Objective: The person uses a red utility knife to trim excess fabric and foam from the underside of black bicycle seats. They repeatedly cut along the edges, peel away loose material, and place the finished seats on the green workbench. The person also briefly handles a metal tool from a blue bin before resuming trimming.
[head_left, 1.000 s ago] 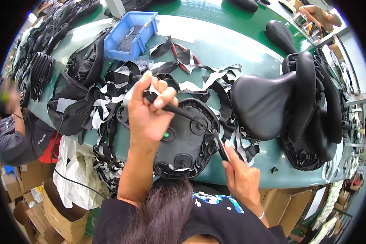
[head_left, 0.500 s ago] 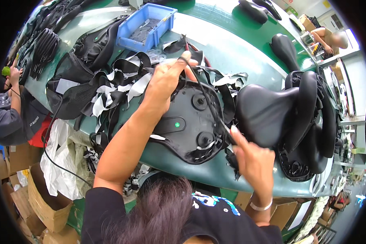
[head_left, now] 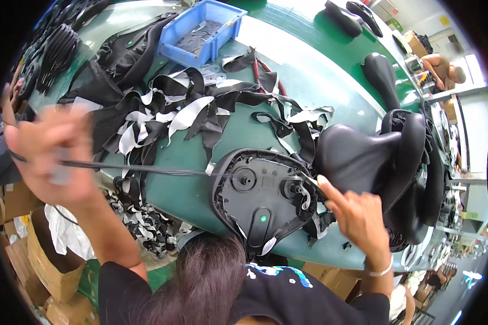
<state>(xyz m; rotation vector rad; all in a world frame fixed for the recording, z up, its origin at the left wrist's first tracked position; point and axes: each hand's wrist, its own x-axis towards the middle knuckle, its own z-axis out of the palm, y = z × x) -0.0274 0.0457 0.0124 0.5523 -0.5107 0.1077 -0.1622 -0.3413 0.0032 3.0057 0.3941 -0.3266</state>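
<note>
Left hand (head_left: 57, 154) is clenching long black strip (head_left: 152, 169), stretching taut to upturned black plastic saddle (head_left: 263, 192) lying at green desk's (head_left: 173, 195) near edge; right hand (head_left: 358, 216) is grasping slim grey tool (head_left: 310, 179).

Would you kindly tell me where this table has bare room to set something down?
A wide bare patch of table lies between the blue bin, red handles and lone saddle. Another lies between the scraps and saddle base, though the strip from the left hand crosses it. It is crowded under the scraps and piled saddles.
</note>
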